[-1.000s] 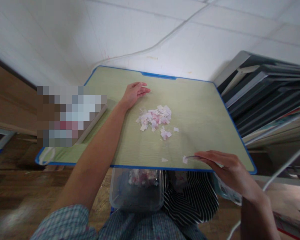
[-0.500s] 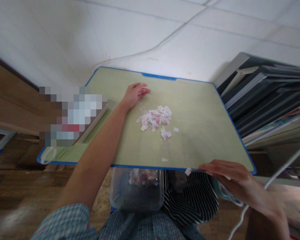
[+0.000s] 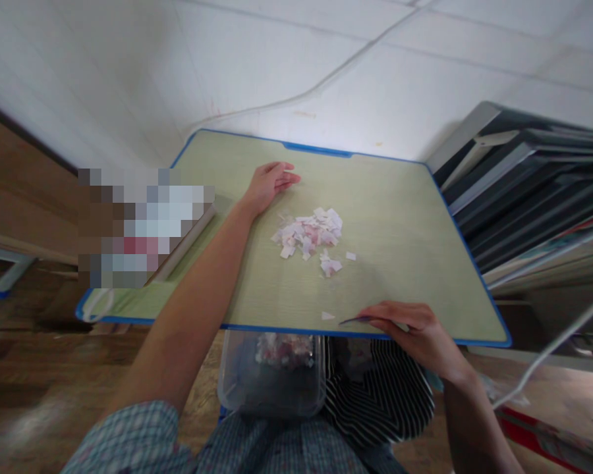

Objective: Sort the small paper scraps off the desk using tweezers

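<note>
My right hand [image 3: 410, 322] is closed in a pinch on slim dark tweezers [image 3: 354, 320] above the table's near edge. Their tips point left, close to a lone white paper scrap [image 3: 327, 316]. Beyond it, a loose pile of torn white and pinkish paper scraps [image 3: 309, 234] lies mid-table, with a few strays on its near side. My left hand [image 3: 269, 184] rests on the tabletop up and left of the pile, fingers loosely curved and apart, and I see nothing held in it.
The pale green folding table [image 3: 400, 217] has a blue rim. A thick book-like item [image 3: 185, 240], partly pixelated, lies left. Below the near edge are a clear plastic bin [image 3: 271, 392] with scraps and a black-and-white striped cloth [image 3: 390, 408]. Dark folders [image 3: 534, 171] stand right.
My right hand has moved left and slightly away from me, bringing the tweezers over the table edge. A white scrap at their tips earlier no longer shows there. My left hand stays put.
</note>
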### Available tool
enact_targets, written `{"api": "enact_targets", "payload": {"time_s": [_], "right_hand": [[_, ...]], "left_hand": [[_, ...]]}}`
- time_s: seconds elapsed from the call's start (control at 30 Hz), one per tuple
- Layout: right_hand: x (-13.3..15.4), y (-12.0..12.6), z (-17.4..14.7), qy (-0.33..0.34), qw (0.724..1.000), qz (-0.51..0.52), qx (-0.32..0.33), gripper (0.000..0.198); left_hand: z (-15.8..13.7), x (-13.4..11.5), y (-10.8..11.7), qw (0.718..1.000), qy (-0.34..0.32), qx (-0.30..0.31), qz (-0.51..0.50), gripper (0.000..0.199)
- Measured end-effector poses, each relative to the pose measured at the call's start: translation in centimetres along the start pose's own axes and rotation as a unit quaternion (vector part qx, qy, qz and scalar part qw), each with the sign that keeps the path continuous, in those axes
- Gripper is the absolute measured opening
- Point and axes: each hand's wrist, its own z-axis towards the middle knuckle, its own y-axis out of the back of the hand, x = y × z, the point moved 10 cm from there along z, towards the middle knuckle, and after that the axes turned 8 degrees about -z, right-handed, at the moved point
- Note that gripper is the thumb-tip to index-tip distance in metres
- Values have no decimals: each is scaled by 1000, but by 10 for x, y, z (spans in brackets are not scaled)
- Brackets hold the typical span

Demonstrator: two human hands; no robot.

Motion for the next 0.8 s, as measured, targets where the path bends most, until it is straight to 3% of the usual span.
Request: {"api": "enact_targets", "payload": {"time_s": [0.17,0.33,0.53,0.8], "right_hand": [[-11,4,4,-31,999,-11,-36,20],[-5,4,12,-26,996,-30,-81,21],[12,-8,14,22,999,-25,-21,21],[5,10,-15,9,999,-27,32,21]], "left_hand": [[-1,-1,-1,1000,6,-2,6,23],[-2,-1,-1,1000,5,-6,6,21],[-3,-1,-2,1000,9,-6,-1,19],[-3,-1,-1,1000,10,-7,8,24]]}}
